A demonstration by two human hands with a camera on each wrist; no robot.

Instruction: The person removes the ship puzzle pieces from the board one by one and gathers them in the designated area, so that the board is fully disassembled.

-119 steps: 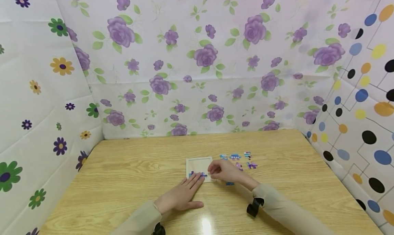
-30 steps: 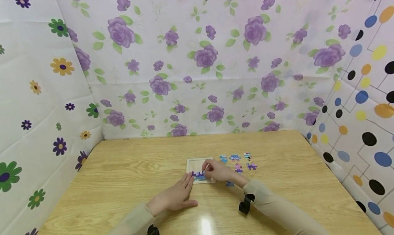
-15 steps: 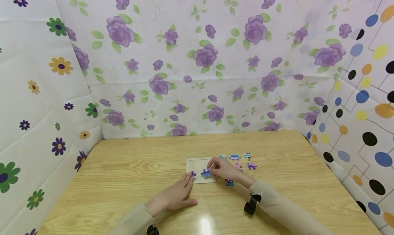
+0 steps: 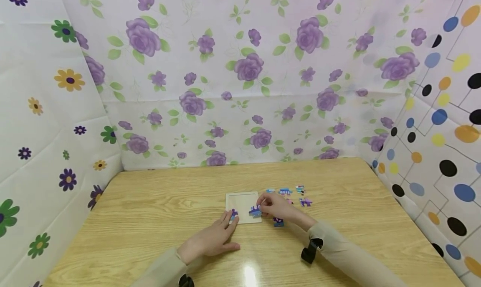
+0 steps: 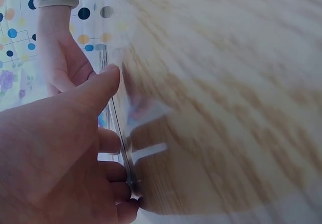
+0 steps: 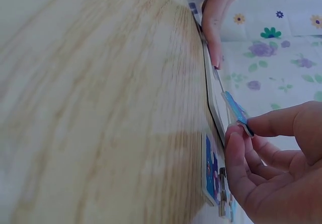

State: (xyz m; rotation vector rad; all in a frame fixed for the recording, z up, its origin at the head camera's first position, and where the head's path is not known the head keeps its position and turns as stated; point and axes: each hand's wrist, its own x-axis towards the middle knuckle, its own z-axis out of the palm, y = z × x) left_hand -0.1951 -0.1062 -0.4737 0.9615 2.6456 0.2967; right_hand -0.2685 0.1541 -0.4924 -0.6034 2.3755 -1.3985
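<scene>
A square puzzle tray (image 4: 240,201) with a pale rim lies at the table's middle. In its near left corner sits a purple-and-blue puzzle piece (image 4: 234,213), partly covered by the fingertips of my left hand (image 4: 210,239). That hand rests palm down, fingers straight and thumb apart. Over the tray's right side, my right hand (image 4: 278,207) pinches another puzzle piece (image 4: 254,212) between thumb and index finger. In the right wrist view the pinched puzzle piece (image 6: 235,108) is tilted, raised above the tray.
Several loose puzzle pieces (image 4: 284,191) lie right of the tray, some hidden behind my right hand. One blue-and-purple piece (image 4: 278,222) is just below that hand. Patterned cloth (image 4: 248,111) hangs behind and at both sides of the wooden table (image 4: 169,195).
My right hand pressed near the joined pieces a second ago; it has since drawn one piece rightward, away from the corner piece. My left hand slid left from over the pieces earlier.
</scene>
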